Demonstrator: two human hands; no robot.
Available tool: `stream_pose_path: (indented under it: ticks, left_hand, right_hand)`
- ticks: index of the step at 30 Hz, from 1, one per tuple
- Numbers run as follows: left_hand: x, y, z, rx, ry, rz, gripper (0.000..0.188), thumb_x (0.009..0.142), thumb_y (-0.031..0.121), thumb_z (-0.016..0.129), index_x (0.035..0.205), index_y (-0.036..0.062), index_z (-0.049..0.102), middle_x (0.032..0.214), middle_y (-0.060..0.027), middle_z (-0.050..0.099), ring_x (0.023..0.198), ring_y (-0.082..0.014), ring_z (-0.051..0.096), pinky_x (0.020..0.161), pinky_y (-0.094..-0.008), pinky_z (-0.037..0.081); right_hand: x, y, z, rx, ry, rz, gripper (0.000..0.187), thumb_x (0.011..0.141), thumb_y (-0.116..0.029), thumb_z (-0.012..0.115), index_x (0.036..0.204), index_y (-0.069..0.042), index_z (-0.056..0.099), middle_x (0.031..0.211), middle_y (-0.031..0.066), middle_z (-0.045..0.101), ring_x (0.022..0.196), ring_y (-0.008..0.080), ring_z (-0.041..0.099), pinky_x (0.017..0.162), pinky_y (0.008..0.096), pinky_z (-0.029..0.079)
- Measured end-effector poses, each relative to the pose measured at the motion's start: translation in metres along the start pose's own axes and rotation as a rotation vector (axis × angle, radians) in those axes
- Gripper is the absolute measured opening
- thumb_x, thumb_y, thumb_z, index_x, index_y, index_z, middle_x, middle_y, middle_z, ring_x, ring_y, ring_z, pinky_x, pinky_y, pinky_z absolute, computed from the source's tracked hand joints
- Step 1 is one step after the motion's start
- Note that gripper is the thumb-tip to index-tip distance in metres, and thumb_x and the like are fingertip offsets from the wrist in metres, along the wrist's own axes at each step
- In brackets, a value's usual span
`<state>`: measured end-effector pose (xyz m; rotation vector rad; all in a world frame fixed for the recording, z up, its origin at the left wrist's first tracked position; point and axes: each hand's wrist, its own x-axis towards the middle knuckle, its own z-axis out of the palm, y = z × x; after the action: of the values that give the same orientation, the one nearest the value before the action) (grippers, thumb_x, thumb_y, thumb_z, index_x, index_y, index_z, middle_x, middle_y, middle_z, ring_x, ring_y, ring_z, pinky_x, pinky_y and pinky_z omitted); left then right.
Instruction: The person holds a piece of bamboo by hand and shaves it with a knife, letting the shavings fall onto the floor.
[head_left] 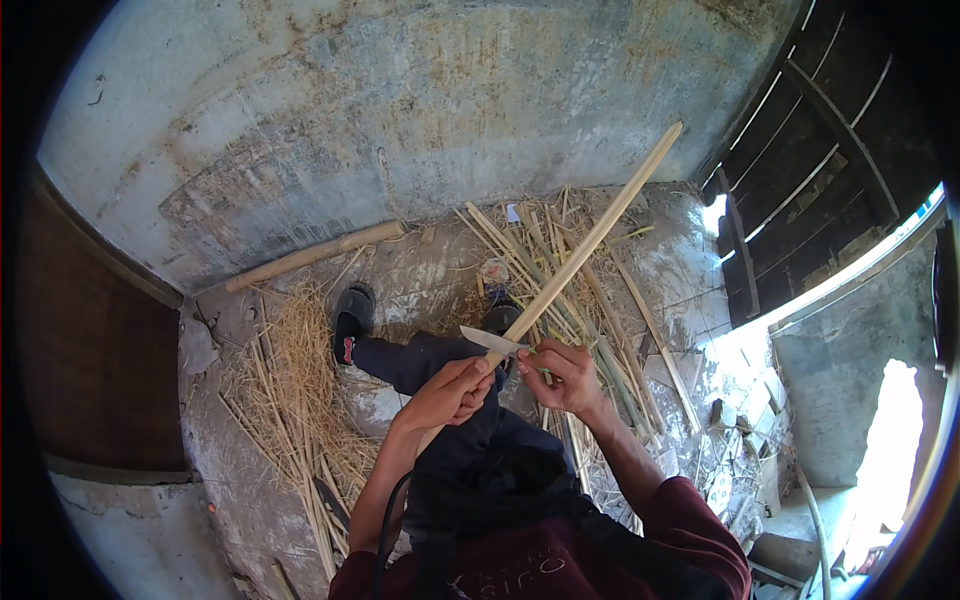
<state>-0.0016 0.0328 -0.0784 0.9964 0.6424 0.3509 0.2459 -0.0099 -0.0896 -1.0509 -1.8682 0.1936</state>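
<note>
I sit on the floor with a long pale bamboo strip (600,225) slanting from my lap up toward the upper right. My left hand (445,395) is closed around the strip's lower part. My right hand (565,375) grips a knife (490,340), whose light blade lies across the strip just above my left hand, tip pointing left. My legs in dark trousers stretch out under both hands.
Several split bamboo strips (545,255) lie ahead and to the right. A pile of pale shavings (290,380) covers the floor on the left. A thick bamboo pole (315,255) rests along the stained concrete wall. Black sandals (352,308) are on my feet. A dark wooden door (820,160) stands at right.
</note>
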Motion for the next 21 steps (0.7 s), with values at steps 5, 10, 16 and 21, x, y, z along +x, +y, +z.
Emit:
stream_pose_path:
  ticks: [5, 10, 16, 21]
  left_hand:
    - [0.0006, -0.001, -0.0002, 0.0, -0.004, -0.011, 0.043, 0.117, 0.047, 0.043, 0.091, 0.0126, 0.045, 0.066, 0.0083, 0.031, 0.047, -0.0014, 0.025, 0.04, -0.0226, 0.02]
    - [0.002, -0.0031, 0.0014, 0.009, -0.002, 0.002, 0.042, 0.118, 0.045, 0.042, 0.092, 0.0124, 0.046, 0.066, 0.0081, 0.031, 0.047, -0.0014, 0.025, 0.04, -0.0228, 0.02]
    - [0.0021, -0.002, 0.0026, 0.018, -0.005, 0.013, 0.041, 0.118, 0.043, 0.041, 0.092, 0.012, 0.046, 0.067, 0.008, 0.032, 0.047, -0.0016, 0.025, 0.04, -0.0231, 0.02]
    - [0.0014, -0.0017, 0.0036, 0.032, 0.005, 0.013, 0.041, 0.118, 0.043, 0.042, 0.093, 0.0117, 0.047, 0.067, 0.0081, 0.032, 0.047, -0.0015, 0.026, 0.041, -0.0228, 0.02]
  right_hand:
    - [-0.0022, 0.0015, -0.0024, -0.075, 0.001, -0.05, 0.019, 0.082, -0.006, 0.085, 0.1, -0.01, 0.078, 0.075, 0.0024, 0.06, 0.052, 0.0191, 0.059, 0.045, 0.0349, 0.045]
    - [0.0002, 0.0022, -0.0035, -0.083, 0.041, -0.108, 0.016, 0.083, -0.002, 0.084, 0.092, -0.007, 0.072, 0.074, 0.0048, 0.061, 0.049, 0.0178, 0.055, 0.042, 0.0333, 0.039]
    - [-0.0015, 0.0046, -0.0088, -0.123, 0.025, -0.124, 0.02, 0.08, 0.0, 0.084, 0.094, -0.008, 0.073, 0.074, 0.0044, 0.06, 0.049, 0.0173, 0.056, 0.042, 0.0324, 0.04]
    - [0.0007, 0.0022, -0.0096, -0.142, 0.023, -0.131, 0.019, 0.08, 0.0, 0.084, 0.095, -0.008, 0.074, 0.075, 0.0044, 0.061, 0.05, 0.0189, 0.057, 0.043, 0.0324, 0.042]
